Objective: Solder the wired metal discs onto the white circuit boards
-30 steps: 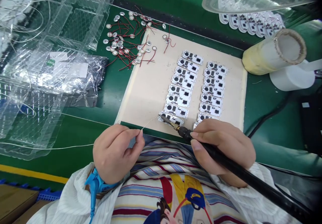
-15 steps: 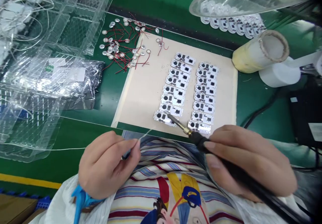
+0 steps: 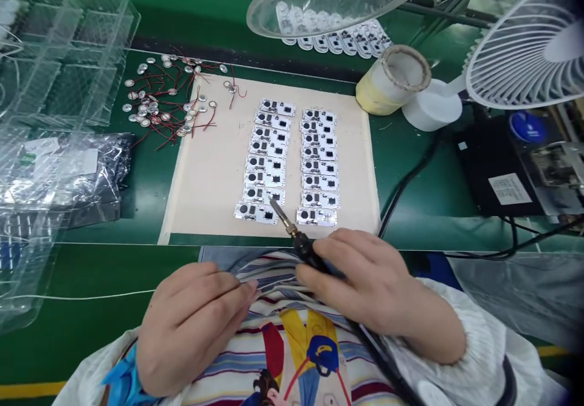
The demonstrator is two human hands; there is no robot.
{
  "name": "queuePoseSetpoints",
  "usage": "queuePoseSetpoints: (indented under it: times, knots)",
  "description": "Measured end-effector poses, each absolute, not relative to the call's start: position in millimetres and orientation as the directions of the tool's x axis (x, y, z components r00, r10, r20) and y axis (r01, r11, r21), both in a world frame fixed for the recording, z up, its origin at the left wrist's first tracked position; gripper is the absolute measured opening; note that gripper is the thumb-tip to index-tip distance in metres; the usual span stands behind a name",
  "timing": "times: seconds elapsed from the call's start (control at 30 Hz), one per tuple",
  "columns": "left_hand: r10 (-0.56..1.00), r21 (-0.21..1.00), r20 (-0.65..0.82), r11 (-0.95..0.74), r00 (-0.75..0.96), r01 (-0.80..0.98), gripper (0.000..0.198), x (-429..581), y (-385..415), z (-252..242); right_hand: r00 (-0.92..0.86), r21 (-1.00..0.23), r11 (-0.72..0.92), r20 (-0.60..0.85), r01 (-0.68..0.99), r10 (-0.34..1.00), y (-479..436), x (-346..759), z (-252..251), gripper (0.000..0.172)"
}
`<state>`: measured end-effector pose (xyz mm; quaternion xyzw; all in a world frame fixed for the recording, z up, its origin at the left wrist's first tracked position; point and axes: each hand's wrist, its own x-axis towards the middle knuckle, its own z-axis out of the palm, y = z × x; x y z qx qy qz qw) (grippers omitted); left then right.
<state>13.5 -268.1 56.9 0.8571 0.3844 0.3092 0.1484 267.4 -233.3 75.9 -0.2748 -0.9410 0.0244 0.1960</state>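
My left hand (image 3: 194, 324) pinches a thin solder wire (image 3: 91, 297) between thumb and fingertips, in front of the striped shirt. The wire trails off to the left. My right hand (image 3: 365, 281) grips a soldering iron (image 3: 303, 245) by its black handle. Its metal tip points up and left, over the nearest end of the left column of white circuit boards (image 3: 256, 213). Whether the tip touches a board I cannot tell. A second column of boards (image 3: 319, 182) lies to the right on the same beige sheet (image 3: 205, 181).
Small metal discs with red wires (image 3: 150, 108) lie in a heap at back left. Clear plastic trays (image 3: 68, 83) and a silvery bag (image 3: 91, 168) are at left. At right stand a yellowish pot (image 3: 381, 89), a white fan (image 3: 515, 59) and a black box (image 3: 493, 168).
The view has swung right, bringing the fan into sight. My left hand and the wire end have drawn back from the boards. The iron's tip remains near the closest left-column boards.
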Motion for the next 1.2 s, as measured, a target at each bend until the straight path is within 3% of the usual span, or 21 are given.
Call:
queuePoseSetpoints:
  times: [0.17, 0.23, 0.33, 0.63, 1.2]
  knots:
    - [0.815, 0.474, 0.449, -0.565, 0.366, 0.675, 0.012, 35.2, -264.5, 46.1, -0.397, -0.566, 0.583, 0.428, 0.582, 0.812, -223.9, 310.0, 67.7, 0.019]
    - [0.833, 0.472, 0.451, -0.526, 0.319, 0.707, 0.015, 41.5, -263.6, 42.4, -0.241, -0.701, 0.504, 0.446, 0.505, 0.862, -220.8, 318.0, 59.4, 0.018]
    - [0.849, 0.481, 0.439, -0.498, 0.293, 0.721, 0.015, 46.8, -263.3, 40.3, -0.175, -0.800, 0.463, 0.429, 0.381, 0.886, -216.4, 320.6, 45.5, 0.015]
    - [0.877, 0.482, 0.396, -0.450, 0.271, 0.752, 0.014, 56.8, -261.5, 41.2, -0.239, -0.805, 0.497, 0.438, 0.324, 0.866, -206.1, 315.9, 32.9, 0.016]
    - [0.869, 0.431, 0.384, -0.468, 0.313, 0.771, 0.009, 56.5, -256.0, 38.8, -0.290, -0.750, 0.496, 0.405, 0.437, 0.867, -210.8, 308.5, 48.2, 0.017]
